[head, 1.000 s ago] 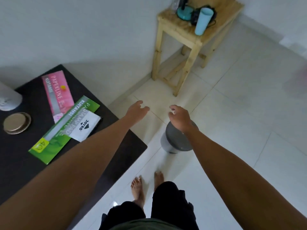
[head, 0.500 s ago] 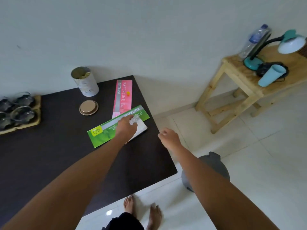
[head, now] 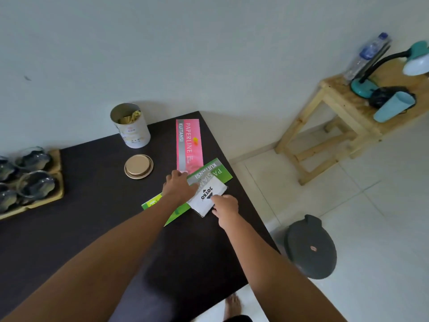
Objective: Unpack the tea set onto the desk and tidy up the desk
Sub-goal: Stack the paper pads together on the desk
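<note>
The fingers of the right hand [head: 226,204], which half a second ago hung curled and empty beyond the table's edge, now pinch the near edge of a white Joyko packet [head: 207,196]. The left hand [head: 178,187] has slid slightly left and lies palm down with fingers fairly straight, pressing on the green receipt book [head: 210,173] where the packet overlaps it. A pink Paperline receipt book [head: 189,145] lies just behind, its near end tucked under the green one. All 3 sit near the right corner of the dark table [head: 104,228]. Farther left are a round gold lid [head: 138,166], an open white tin [head: 130,125], and, at the table's left edge, a wooden tray [head: 56,182] holding glass tea cups [head: 36,185].
</note>
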